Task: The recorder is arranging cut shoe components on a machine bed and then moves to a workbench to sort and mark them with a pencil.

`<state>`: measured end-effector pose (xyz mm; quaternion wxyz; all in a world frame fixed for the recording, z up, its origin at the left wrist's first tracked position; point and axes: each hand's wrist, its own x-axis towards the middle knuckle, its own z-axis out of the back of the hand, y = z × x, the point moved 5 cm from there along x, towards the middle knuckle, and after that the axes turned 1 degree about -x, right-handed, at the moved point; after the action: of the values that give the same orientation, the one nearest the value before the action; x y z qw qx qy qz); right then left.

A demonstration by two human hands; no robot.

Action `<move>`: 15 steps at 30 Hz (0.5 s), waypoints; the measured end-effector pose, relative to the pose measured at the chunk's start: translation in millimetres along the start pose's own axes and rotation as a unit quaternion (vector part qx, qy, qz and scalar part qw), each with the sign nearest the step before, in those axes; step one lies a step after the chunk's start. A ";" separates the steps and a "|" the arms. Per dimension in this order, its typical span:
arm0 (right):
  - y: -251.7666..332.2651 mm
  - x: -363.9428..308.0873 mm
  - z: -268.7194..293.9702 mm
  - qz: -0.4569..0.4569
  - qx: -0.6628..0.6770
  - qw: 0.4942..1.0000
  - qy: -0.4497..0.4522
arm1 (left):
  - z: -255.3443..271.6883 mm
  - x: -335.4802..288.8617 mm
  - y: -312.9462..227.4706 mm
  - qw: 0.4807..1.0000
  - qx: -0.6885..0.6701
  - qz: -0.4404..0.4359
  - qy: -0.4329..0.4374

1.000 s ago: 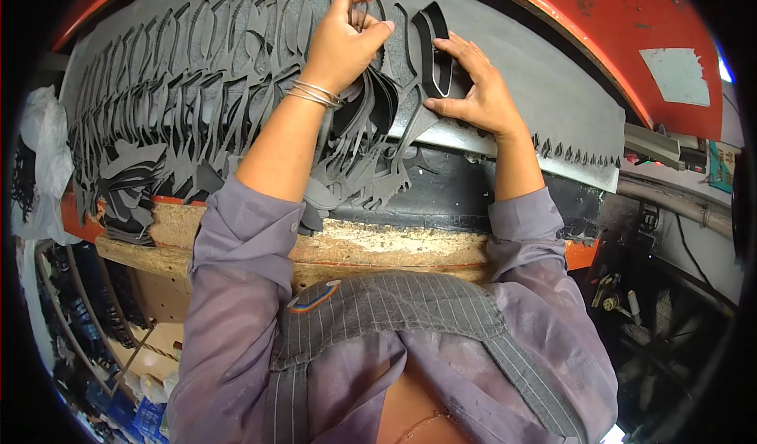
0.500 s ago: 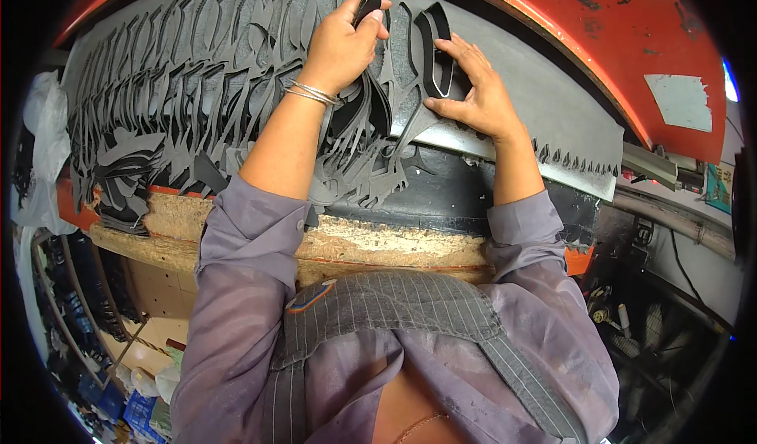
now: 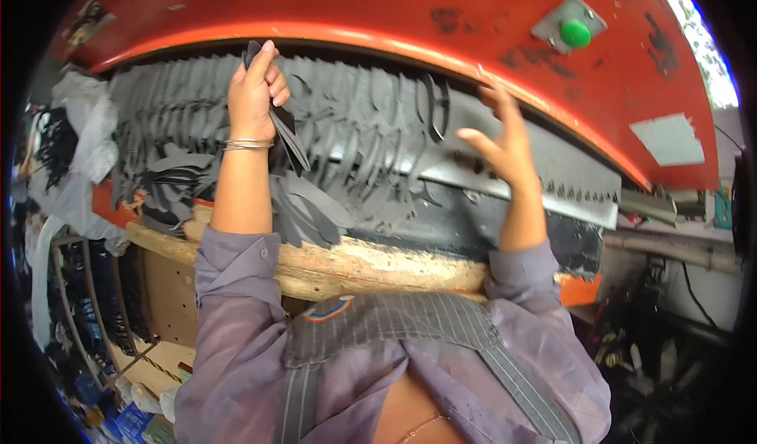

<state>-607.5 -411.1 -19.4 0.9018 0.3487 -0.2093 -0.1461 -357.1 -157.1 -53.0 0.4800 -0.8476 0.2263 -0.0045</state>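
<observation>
My left hand [image 3: 256, 97] is closed around a thin bundle of dark grey, leaf-shaped cut pieces [image 3: 292, 146] that stick out above and below the fist. It hangs over the left part of a grey sheet [image 3: 564, 172] covered in rows of narrow cut-out slits. A black-walled, elongated cutting die [image 3: 444, 111] stands on the sheet, right of the cut rows. Just right of the die, without touching it, my right hand [image 3: 505, 136] is raised with fingers apart, smeared by motion and holding nothing.
A red machine beam [image 3: 355, 14] with a green push button [image 3: 576, 33] spans the far side. Loose cut pieces [image 3: 311, 211] lie at the near edge, with another heap [image 3: 177, 172] to the left. A worn wooden ledge [image 3: 378, 266] runs in front of me.
My right hand has let go of the die and lifted away from it. The left hand has moved left with its cut pieces. The view has tilted up, showing more of the red beam.
</observation>
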 end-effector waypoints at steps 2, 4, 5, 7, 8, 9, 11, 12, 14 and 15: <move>19.2 1.3 35.2 0.006 0.023 0.990 -0.139 | 4.7 -1.9 -33.8 0.992 0.077 -0.085 -0.043; 38.0 10.5 71.8 0.089 0.119 0.951 -0.272 | 0.9 -1.0 -68.5 0.965 0.115 -0.223 -0.069; 42.7 10.5 87.5 0.091 0.149 0.933 -0.316 | -0.5 -0.1 -83.2 0.951 0.123 -0.273 -0.081; 52.8 17.2 106.4 0.096 0.140 0.922 -0.349 | -4.8 -0.8 -113.4 0.907 0.125 -0.393 -0.085; 57.6 18.2 111.2 0.088 0.123 0.926 -0.345 | -6.4 -2.0 -127.7 0.878 0.121 -0.453 -0.093; 61.2 15.6 112.9 0.084 0.127 0.926 -0.345 | -9.9 -6.3 -143.6 0.811 0.185 -0.537 -0.140; 67.2 2.5 114.6 0.063 0.103 0.932 -0.343 | -20.0 -11.3 -155.4 0.700 0.386 -0.574 -0.176; 69.1 -5.0 112.9 0.057 0.110 0.933 -0.337 | -20.9 -7.6 -156.2 0.680 0.498 -0.516 -0.156; 69.7 -21.3 107.0 0.053 0.137 0.934 -0.325 | -8.1 -28.6 -162.3 0.665 0.492 -0.545 -0.134; 70.4 -29.8 103.8 0.072 0.162 0.933 -0.312 | 4.8 -34.6 -161.3 0.750 0.428 -0.495 -0.094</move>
<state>-674.9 -407.6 90.5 0.7304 0.4106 -0.5258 -0.1466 -325.9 -69.3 83.2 0.7421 -0.5425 -0.2967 -0.2587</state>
